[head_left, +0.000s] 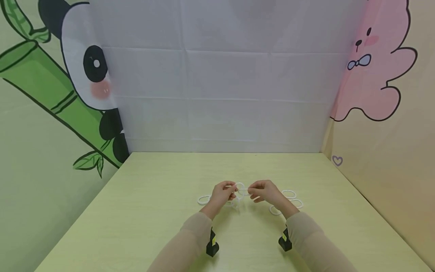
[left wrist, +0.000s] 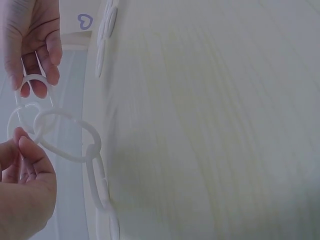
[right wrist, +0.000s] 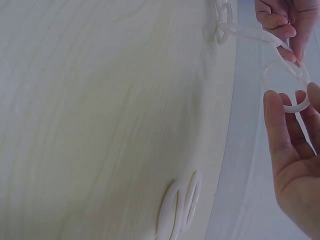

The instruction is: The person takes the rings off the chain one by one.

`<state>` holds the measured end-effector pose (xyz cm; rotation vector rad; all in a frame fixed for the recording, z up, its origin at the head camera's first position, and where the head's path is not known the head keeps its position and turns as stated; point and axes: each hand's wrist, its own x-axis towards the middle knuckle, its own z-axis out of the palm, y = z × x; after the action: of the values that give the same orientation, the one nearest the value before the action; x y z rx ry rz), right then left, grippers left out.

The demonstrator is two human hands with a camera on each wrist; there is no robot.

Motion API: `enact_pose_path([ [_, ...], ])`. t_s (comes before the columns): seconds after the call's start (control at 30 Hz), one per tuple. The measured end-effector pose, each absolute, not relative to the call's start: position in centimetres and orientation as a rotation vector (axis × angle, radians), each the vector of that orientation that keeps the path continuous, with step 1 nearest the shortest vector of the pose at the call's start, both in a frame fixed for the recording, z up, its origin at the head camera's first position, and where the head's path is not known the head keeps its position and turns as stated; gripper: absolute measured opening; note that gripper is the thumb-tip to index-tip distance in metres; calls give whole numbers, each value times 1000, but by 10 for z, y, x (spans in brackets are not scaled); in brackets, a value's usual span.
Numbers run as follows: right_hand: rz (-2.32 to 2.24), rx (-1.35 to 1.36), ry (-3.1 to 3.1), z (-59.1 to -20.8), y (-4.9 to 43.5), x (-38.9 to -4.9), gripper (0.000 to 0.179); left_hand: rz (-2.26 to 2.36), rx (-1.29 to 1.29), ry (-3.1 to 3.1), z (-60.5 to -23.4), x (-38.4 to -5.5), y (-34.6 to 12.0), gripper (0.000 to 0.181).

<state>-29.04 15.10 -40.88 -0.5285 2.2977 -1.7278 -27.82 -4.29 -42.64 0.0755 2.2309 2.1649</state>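
Note:
Above the table, my left hand (head_left: 222,193) pinches a white plastic chain link (left wrist: 11,122) between thumb and fingertips. From it a short chain of linked ovals hangs down, with one oval link (left wrist: 92,132) tilted in the air and lower links (left wrist: 92,180) reaching toward the tabletop. Facing it, my right hand (head_left: 266,192) holds another white link (right wrist: 297,108) by its end, thumb on one side and fingers on the other. The two held links overlap and look hooked through each other in the left wrist view.
Several loose white links (head_left: 301,204) lie on the table by my right forearm. Another white link (head_left: 199,200) rests beside my left hand. The pale wooden table (head_left: 163,177) meets a white sheet (head_left: 224,121) at the back, with cartoon-printed walls at both sides.

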Motion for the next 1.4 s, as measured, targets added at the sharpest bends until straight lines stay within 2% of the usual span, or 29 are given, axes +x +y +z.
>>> enact_pose_path([
  [0.9, -1633, -579, 2295, -408, 145, -286, 28, 2152, 90, 2250, -425, -275, -47, 26],
  [1.13, -1588, -621, 2287, -409, 147, -286, 31, 2159, 124, 2229, -399, -255, -46, 25],
  [1.4, -1585, -636, 2287, -410, 148, -286, 29, 2167, 150, 2218, -399, -253, -44, 24],
])
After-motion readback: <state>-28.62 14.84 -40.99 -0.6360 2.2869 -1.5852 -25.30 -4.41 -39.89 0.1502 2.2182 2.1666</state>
